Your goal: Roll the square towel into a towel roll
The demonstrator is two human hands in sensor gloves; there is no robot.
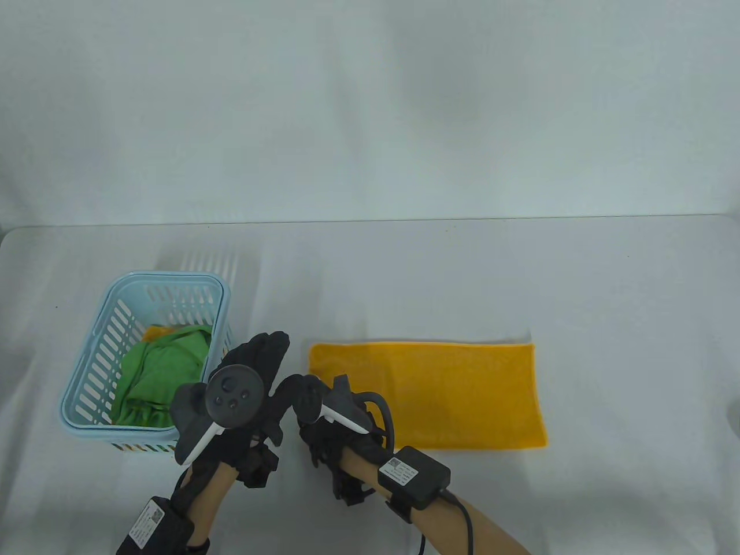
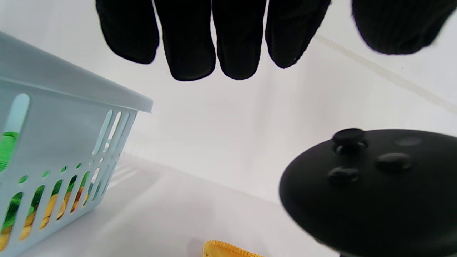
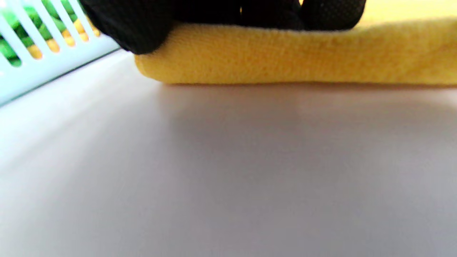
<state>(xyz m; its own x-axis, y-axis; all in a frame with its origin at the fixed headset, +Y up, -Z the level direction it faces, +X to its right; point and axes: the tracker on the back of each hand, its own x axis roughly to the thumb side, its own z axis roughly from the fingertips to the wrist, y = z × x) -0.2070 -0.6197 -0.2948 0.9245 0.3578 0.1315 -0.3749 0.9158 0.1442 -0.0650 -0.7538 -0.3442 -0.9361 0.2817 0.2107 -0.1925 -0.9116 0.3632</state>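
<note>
A yellow towel [image 1: 428, 396], folded to a long rectangle, lies flat on the white table. My right hand [image 1: 306, 396] is at its near left corner. In the right wrist view its fingers [image 3: 250, 14] curl over the thick yellow towel edge [image 3: 285, 53], with the thumb at the left end. My left hand [image 1: 267, 348] hovers just left of the towel, beside the basket. Its fingers [image 2: 192, 43] hang straight and hold nothing. A towel corner [image 2: 223, 251] shows low in the left wrist view. The tracker [image 1: 234, 398] hides much of the left hand.
A light blue slotted basket [image 1: 87, 370] stands at the left, holding green cloth [image 1: 156, 370] and something yellow underneath. Its wall [image 2: 71, 142] is close to my left hand. The table's far edge [image 1: 370, 221] meets a white wall.
</note>
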